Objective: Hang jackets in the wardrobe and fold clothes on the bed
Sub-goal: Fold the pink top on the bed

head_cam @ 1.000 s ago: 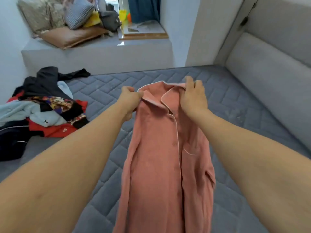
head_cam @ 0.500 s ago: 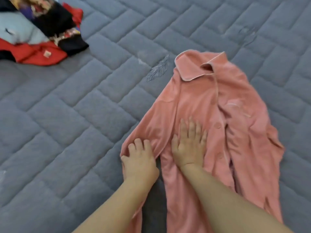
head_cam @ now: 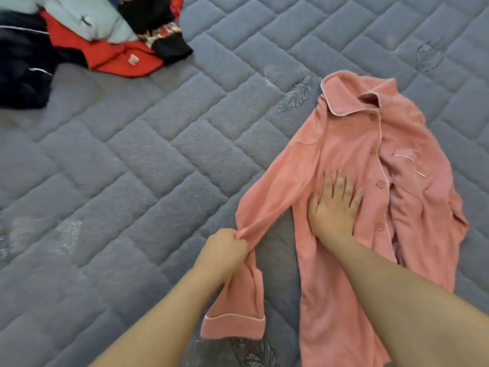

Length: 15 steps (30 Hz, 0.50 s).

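Note:
A pink button-up pyjama shirt (head_cam: 352, 144) with white piping lies face up on the grey quilted bed (head_cam: 148, 165), collar toward the far side. My right hand (head_cam: 334, 205) presses flat on the shirt's front, fingers spread, just left of the button line. My left hand (head_cam: 225, 251) grips the shirt's left sleeve in a fist and holds it out to the left, away from the body of the shirt. The sleeve's cuff hangs below that fist, toward me. The shirt's right sleeve lies bunched along its right side.
A heap of other clothes (head_cam: 87, 41), red, pale blue, black and dark navy, lies at the far left of the bed. Bare quilted mattress stretches between that heap and the shirt.
The shirt was held up by its collar, then laid on the bed. Since half a second ago my left hand has closed on the left sleeve and drawn it out leftward; my right hand stays flat.

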Motion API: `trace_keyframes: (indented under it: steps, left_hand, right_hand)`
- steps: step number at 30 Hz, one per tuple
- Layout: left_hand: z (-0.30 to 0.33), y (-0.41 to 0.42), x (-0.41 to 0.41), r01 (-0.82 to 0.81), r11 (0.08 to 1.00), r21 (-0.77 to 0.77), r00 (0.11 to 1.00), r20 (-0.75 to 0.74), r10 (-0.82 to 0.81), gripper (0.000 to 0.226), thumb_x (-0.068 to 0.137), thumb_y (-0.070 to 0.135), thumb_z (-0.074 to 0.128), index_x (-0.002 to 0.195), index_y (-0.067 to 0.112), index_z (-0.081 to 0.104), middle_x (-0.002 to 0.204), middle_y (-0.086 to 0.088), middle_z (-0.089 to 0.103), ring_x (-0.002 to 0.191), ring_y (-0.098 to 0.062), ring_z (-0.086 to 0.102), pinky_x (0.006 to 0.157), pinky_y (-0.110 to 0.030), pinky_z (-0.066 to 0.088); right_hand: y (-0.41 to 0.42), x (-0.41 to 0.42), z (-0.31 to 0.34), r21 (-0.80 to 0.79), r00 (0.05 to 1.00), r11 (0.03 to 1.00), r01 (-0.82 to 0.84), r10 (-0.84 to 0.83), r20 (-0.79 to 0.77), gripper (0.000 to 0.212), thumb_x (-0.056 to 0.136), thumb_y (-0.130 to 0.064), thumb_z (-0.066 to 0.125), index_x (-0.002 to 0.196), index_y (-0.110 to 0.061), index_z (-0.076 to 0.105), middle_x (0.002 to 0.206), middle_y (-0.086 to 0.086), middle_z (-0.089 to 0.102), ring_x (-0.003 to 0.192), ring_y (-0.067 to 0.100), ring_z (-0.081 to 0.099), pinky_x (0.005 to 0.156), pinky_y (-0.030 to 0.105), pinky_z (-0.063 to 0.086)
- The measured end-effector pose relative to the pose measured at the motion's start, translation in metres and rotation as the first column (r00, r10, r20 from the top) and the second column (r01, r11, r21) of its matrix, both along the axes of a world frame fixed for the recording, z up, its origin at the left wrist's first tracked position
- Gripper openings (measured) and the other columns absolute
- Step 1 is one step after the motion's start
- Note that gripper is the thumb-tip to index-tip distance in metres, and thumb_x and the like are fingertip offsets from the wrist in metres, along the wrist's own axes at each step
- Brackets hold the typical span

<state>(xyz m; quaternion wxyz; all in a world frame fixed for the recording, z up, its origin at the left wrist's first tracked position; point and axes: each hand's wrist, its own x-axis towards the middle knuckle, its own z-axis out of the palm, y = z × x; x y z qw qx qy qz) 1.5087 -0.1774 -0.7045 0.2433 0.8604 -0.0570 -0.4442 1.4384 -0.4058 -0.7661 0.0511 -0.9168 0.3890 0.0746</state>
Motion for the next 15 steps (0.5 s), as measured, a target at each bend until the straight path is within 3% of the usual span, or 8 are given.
trace_keyframes:
  steps: [1, 3, 6, 10, 12, 15]
  left_hand:
    - [0.007, 0.013, 0.012, -0.141, 0.987, -0.082, 0.985, -0.114, 0.131, 0.015, 0.086, 0.015, 0.046, 0.077, 0.012, 0.058, 0.069, -0.006, 0.054, 0.061, -0.022, 0.049, 0.054, -0.029, 0.033]
    - [0.023, 0.04, 0.035, -0.28, 0.951, -0.129, 0.943, -0.224, 0.247, 0.018, 0.089, 0.016, 0.049, 0.082, 0.008, 0.064, 0.069, -0.011, 0.053, 0.06, -0.018, 0.047, 0.053, -0.028, 0.032]
    - [0.055, 0.074, 0.072, -0.242, 0.963, -0.117, 0.947, -0.247, 0.208, 0.028, 0.092, 0.027, 0.057, 0.09, 0.001, 0.069, 0.071, -0.014, 0.063, 0.056, -0.021, 0.053, 0.05, -0.03, 0.04]
    - [0.092, 0.099, 0.135, 0.039, 0.999, 0.03, 0.999, -0.036, -0.038, 0.027, 0.084, 0.029, 0.067, 0.088, 0.003, 0.071, 0.067, -0.007, 0.063, 0.054, -0.02, 0.057, 0.049, -0.023, 0.042]
    - [0.102, 0.113, 0.164, 0.167, 0.964, 0.208, 0.972, 0.127, -0.196, 0.026, 0.084, 0.024, 0.063, 0.096, 0.002, 0.07, 0.089, -0.012, 0.069, 0.075, -0.025, 0.063, 0.06, -0.024, 0.044]
    - [0.11, 0.146, 0.197, 0.11, 0.889, 0.445, 0.915, 0.303, -0.265, 0.016, 0.086, 0.016, 0.054, 0.096, 0.009, 0.064, 0.111, -0.015, 0.066, 0.091, -0.03, 0.061, 0.074, -0.031, 0.043]
  right_hand:
    - [0.009, 0.008, 0.01, 0.028, 1.0, 1.0, -0.014, 0.014, -0.009, 0.07, 0.086, -0.032, 0.031, 0.152, -0.009, 0.029, 0.159, 0.017, 0.023, 0.146, 0.037, 0.018, 0.119, 0.054, 0.007]
    - [0.034, 0.032, 0.031, 0.128, 0.993, 0.985, -0.113, 0.115, -0.01, 0.066, 0.083, -0.021, 0.043, 0.147, -0.006, 0.036, 0.158, 0.016, 0.024, 0.144, 0.035, 0.023, 0.118, 0.05, 0.014]
    - [0.078, 0.079, 0.058, 0.31, 0.961, 0.911, -0.271, 0.273, 0.038, 0.071, 0.084, -0.017, 0.049, 0.151, -0.012, 0.028, 0.161, 0.011, 0.018, 0.146, 0.027, 0.021, 0.119, 0.043, 0.017]
    - [0.106, 0.127, 0.078, 0.44, 0.958, 0.871, -0.217, 0.278, -0.077, 0.08, 0.086, -0.018, 0.045, 0.157, -0.023, 0.008, 0.164, 0.004, 0.002, 0.149, 0.025, 0.013, 0.12, 0.045, 0.014]
    - [0.111, 0.141, 0.08, 0.487, 0.956, 0.858, -0.163, 0.259, -0.136, 0.081, 0.086, -0.02, 0.046, 0.157, -0.025, 0.008, 0.164, 0.004, 0.0, 0.149, 0.025, 0.012, 0.12, 0.044, 0.014]
    - [0.122, 0.149, 0.077, 0.539, 0.925, 0.817, -0.204, 0.341, -0.167, 0.077, 0.088, -0.016, 0.046, 0.157, -0.022, 0.013, 0.163, 0.008, 0.01, 0.148, 0.026, 0.017, 0.12, 0.04, 0.017]
